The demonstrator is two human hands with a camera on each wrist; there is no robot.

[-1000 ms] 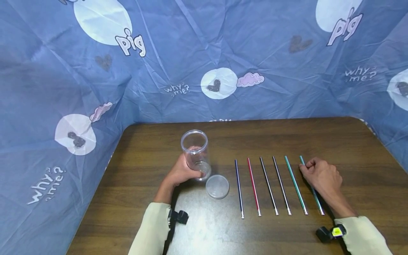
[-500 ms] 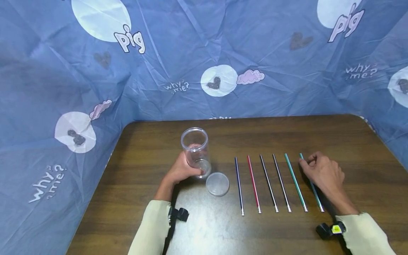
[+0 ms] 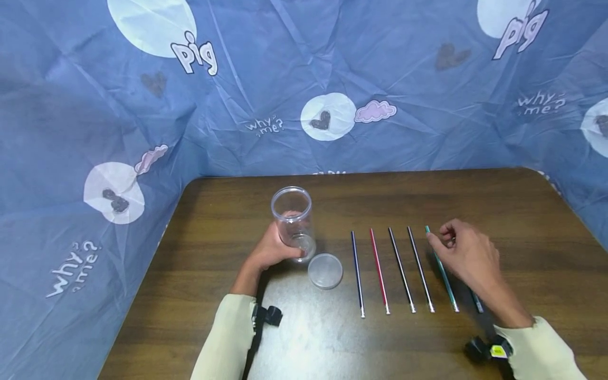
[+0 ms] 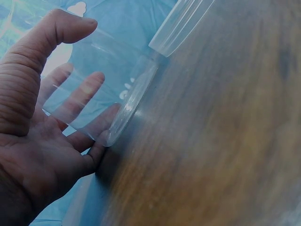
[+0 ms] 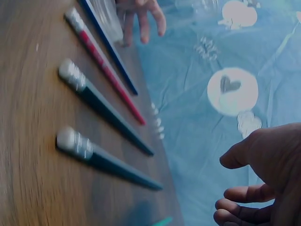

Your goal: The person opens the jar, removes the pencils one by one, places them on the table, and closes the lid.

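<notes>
My left hand (image 3: 267,249) grips the lower part of a clear plastic jar (image 3: 304,227), which stands upright and uncovered on the table. In the left wrist view its thumb and fingers lie round the jar wall (image 4: 124,56). My right hand (image 3: 470,258) hovers at the upper end of a green pencil (image 3: 445,282), thumb and fingers apart, nothing between them in the right wrist view. Under that wrist, a second green pencil (image 3: 477,302) is mostly hidden. Leftward lie two dark pencils (image 3: 402,270), a red pencil (image 3: 379,272) and a blue pencil (image 3: 358,274), erasers toward me.
A round clear lid (image 3: 325,271) lies flat between the jar and the blue pencil. The brown wooden table (image 3: 380,348) ends at a blue printed cloth (image 3: 266,79) behind and at the sides. A small black camera is strapped on each wrist.
My right hand has left the rightmost green pencil and moved left to the other green one. The left hand and jar have stayed in place; the head view has tilted down slightly.
</notes>
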